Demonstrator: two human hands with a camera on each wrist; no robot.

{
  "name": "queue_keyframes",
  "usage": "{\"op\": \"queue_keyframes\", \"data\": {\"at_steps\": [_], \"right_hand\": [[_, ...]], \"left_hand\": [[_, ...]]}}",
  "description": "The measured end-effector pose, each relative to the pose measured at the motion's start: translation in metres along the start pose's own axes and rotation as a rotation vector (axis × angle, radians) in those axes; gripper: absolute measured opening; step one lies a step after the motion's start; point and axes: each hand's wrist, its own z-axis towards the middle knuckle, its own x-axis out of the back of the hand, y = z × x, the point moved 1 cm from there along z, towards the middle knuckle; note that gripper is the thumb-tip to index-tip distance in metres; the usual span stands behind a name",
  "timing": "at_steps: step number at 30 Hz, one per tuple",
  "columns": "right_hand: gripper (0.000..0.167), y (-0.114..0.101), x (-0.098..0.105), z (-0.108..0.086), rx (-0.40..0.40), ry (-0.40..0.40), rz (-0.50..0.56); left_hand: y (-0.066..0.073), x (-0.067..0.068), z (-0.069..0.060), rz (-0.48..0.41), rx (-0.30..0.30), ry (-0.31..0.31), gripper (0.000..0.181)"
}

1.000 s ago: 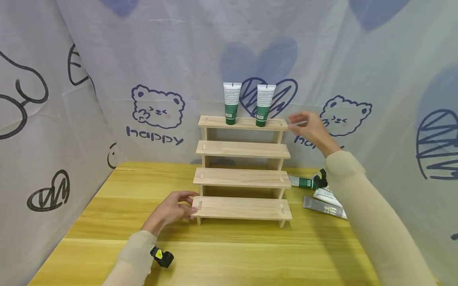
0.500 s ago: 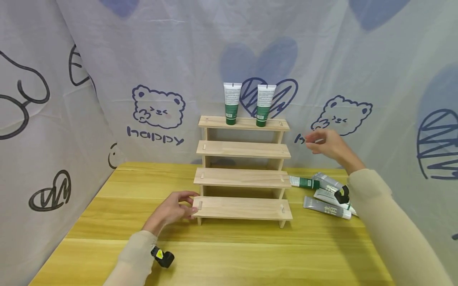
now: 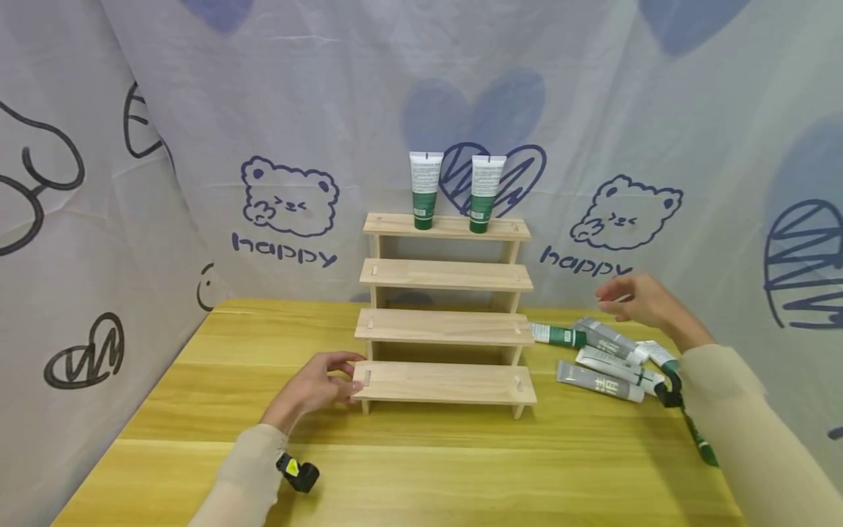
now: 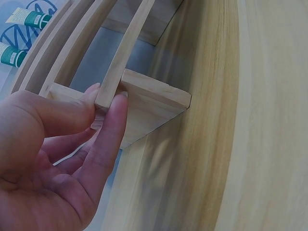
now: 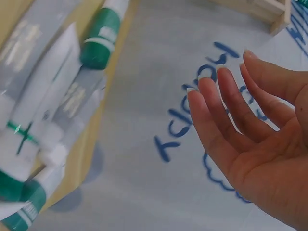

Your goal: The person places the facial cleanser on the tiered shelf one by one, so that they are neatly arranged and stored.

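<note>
A wooden stepped shelf stands on the table. My left hand pinches the left end of its lowest board between thumb and fingers, as the left wrist view shows close up around the board. Two white-and-green tubes, a left one and a right one, stand cap down on the top board. My right hand hangs in the air above the pile of tubes on the right; in the right wrist view the hand holds nothing, its fingers loosely bent.
Right of the shelf lie several tubes: a green-and-white tube, a grey tube and a white tube among them. More lie partly behind the right sleeve. A printed cloth hangs behind the yellow wooden table.
My right hand has moved from beside the top board's right end, rightward and down to above the tube pile. More of the tubes show now. The left hand has stayed on the lowest board.
</note>
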Motion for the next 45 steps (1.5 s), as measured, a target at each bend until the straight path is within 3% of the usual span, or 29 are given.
{"op": "queue_keyframes", "data": {"at_steps": [9, 19, 24, 34, 41, 45], "right_hand": [[0.034, 0.045, -0.002, -0.006, -0.014, -0.084, -0.014], [0.032, 0.078, -0.013, -0.017, -0.060, -0.132, -0.114], [0.029, 0.092, -0.019, -0.018, -0.128, -0.132, -0.182], [0.026, 0.115, -0.029, -0.019, -0.133, -0.109, -0.218], [0.016, 0.122, -0.036, -0.024, -0.040, -0.038, -0.200], [0.019, 0.122, -0.038, -0.026, -0.068, -0.033, -0.198]], "left_hand": [[0.002, 0.001, -0.002, -0.004, -0.018, -0.016, 0.052], [0.000, 0.001, -0.001, 0.002, 0.003, 0.003, 0.050], [-0.001, 0.002, -0.001, -0.004, -0.028, -0.016, 0.051], [0.001, 0.001, -0.001, -0.016, -0.022, -0.014, 0.053], [0.001, 0.001, -0.001, 0.000, -0.018, -0.015, 0.052], [0.001, 0.001, -0.001, 0.001, -0.006, -0.006, 0.051]]}}
